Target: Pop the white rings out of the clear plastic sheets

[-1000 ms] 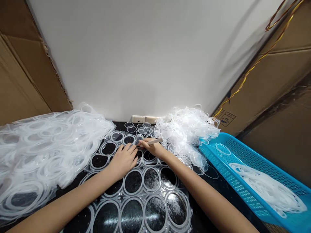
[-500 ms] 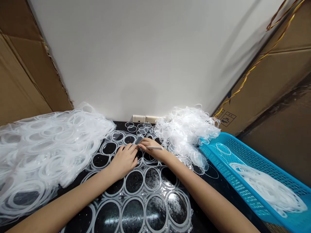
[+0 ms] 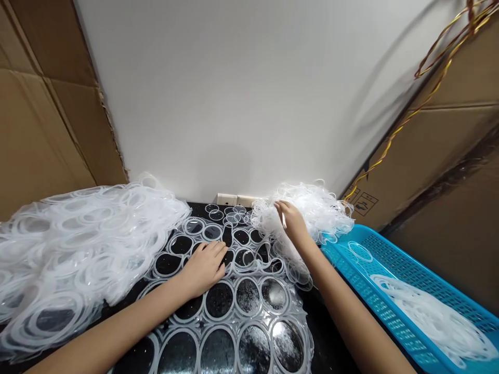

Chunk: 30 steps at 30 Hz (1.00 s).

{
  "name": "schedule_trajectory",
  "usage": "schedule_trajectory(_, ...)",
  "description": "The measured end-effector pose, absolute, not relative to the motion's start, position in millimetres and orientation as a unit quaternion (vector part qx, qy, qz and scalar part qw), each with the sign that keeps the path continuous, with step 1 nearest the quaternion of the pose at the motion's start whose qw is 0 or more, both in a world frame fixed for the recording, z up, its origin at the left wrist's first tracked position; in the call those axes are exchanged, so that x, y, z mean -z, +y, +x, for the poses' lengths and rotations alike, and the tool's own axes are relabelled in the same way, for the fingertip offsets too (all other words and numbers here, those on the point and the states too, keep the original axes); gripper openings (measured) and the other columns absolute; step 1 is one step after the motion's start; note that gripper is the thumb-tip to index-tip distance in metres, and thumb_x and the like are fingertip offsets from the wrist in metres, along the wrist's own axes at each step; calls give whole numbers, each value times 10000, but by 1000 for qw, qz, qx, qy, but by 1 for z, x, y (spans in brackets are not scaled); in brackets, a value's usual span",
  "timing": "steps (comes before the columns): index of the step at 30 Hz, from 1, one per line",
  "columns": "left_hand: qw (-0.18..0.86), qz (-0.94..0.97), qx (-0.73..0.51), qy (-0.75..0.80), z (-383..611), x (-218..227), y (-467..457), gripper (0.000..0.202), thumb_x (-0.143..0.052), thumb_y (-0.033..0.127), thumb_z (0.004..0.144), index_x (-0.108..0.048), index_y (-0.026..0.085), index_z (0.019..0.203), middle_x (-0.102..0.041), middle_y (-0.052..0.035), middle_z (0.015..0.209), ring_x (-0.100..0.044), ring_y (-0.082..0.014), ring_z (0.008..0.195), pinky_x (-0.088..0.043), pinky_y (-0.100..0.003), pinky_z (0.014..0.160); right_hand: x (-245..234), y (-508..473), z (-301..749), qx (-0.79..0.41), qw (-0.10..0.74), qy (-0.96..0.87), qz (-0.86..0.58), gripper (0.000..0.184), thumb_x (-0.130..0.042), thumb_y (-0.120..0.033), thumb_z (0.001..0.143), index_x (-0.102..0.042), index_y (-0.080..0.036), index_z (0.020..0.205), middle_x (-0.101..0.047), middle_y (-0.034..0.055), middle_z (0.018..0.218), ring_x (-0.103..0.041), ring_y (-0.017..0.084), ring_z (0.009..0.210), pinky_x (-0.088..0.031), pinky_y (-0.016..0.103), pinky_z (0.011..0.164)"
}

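A translucent plastic sheet of joined rings lies on a black speckled table. My left hand rests flat on it, fingers stretched out and pressing down. My right hand is lifted to the near edge of a tangled heap of small clear rings at the back right. Its fingers are curled around a thin pale stick tool, which shows only in part. Several loose small discs lie at the far end of the sheet.
A large heap of white ring sheets fills the left side. A blue slotted basket with white rings in it stands at the right. Cardboard boxes flank both sides, with a yellow wire on the right one. A white wall stands behind.
My right hand has left the sheet beside my left hand and moved back and to the right, up to the heap of small rings. My left hand stays pressed on the sheet.
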<state>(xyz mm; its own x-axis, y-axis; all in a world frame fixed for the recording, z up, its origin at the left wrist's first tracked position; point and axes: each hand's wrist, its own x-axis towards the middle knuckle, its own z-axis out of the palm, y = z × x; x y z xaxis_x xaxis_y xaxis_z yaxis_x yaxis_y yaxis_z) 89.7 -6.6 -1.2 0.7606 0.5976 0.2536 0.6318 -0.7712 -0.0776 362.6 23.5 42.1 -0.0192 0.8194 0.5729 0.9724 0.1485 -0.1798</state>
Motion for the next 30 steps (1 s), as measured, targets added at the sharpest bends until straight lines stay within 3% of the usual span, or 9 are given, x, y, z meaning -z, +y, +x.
schedule_trajectory(3, 81, -935, 111, -326, 82, -4, -1, 364, -374, 309, 871, -506, 160, 1176, -551, -61, 1221, -466, -190, 1123, -351, -330, 914, -60, 15, 380, 182, 272, -647, -689, 375, -380, -311, 884, -677, -89, 828, -553, 233, 1035, -455, 344, 1064, -359, 514, 868)
schedule_trajectory(6, 97, -920, 113, -364, 74, -4, 3, 444, -366, 357, 876, -484, 82, 1204, -524, -152, 1240, -432, -277, 1160, -337, -414, 914, -76, 5, 364, 197, 254, -609, -725, 454, -330, -372, 896, -682, -107, 787, -565, 211, 943, -515, 322, 941, -387, 491, 786)
schedule_trajectory(8, 112, -905, 94, -399, 71, -1, 2, 482, -384, 388, 866, -492, 56, 1198, -507, -185, 1250, -407, -329, 1174, -332, -462, 900, -82, 1, 337, 117, 273, -633, -715, 526, -248, -397, 915, -677, -134, 763, -592, 150, 809, -562, 245, 774, -410, 435, 734)
schedule_trajectory(11, 131, -890, 63, -432, 69, 3, -2, 476, -373, 410, 867, -513, 91, 1192, -516, -150, 1252, -409, -329, 1169, -338, -455, 890, -77, 5, 288, -159, 351, -685, -618, 538, -228, -419, 920, -662, -138, 770, -621, 100, 720, -565, 174, 650, -431, 327, 632)
schedule_trajectory(14, 139, -888, 61, -434, 69, 3, -5, 477, -350, 423, 873, -521, 109, 1189, -528, -129, 1245, -400, -317, 1177, -328, -442, 903, -57, 19, 248, -244, 346, -717, -554, 343, -412, -372, 877, -670, -156, 808, -641, 53, 714, -575, 147, 658, -427, 262, 626)
schedule_trajectory(17, 137, -886, 63, -439, 70, 1, -6, 473, -349, 428, 872, -535, 116, 1175, -541, -128, 1230, -407, -309, 1171, -321, -439, 911, -32, 33, 230, -296, 341, -720, -527, 313, -428, -330, 873, -677, -155, 798, -642, 28, 664, -599, 136, 674, -438, 226, 647)
schedule_trajectory(21, 134, -881, 62, -451, 70, 1, -7, 487, -345, 442, 867, -532, 120, 1180, -537, -127, 1235, -413, -315, 1156, -317, -450, 909, -9, 40, 228, -330, 348, -706, -521, 383, -372, -361, 891, -675, -149, 791, -627, 28, 630, -600, 132, 641, -444, 218, 629)
schedule_trajectory(30, 109, -880, 66, -458, 70, 3, -6, 506, -355, 443, 858, -518, 97, 1190, -515, -132, 1255, -392, -322, 1161, -290, -454, 929, -3, 40, 229, -330, 340, -718, -510, 338, -405, -324, 882, -674, -144, 786, -588, 15, 600, -554, 115, 589, -424, 207, 594)
